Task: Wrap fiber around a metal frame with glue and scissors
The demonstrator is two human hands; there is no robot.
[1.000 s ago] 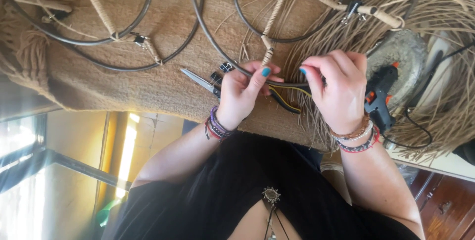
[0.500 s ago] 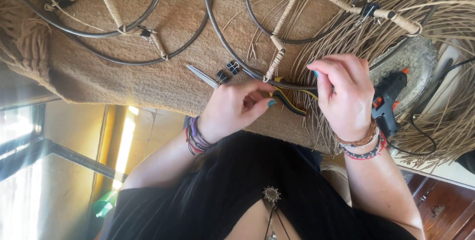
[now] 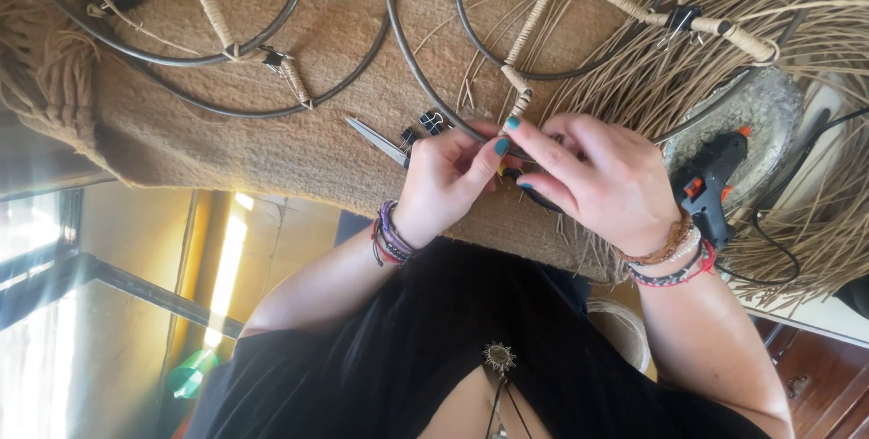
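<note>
Left hand [image 3: 448,181] curled, thumb and fingers pinched on the dark metal ring [image 3: 407,50] at the end of a raffia-wrapped spoke [image 3: 529,36]; right hand [image 3: 597,176] meeting it from the other side, fingertips nipped on the same spot, wrist bent, bracelets on both wrists. Ring flat on a tan woven mat [image 3: 226,131], touching both hands. Just beside: small scissors [image 3: 380,142] and black binder clips [image 3: 433,120] by the left hand, black glue gun [image 3: 711,181] near the right wrist, loose raffia strands [image 3: 724,50] behind.
</note>
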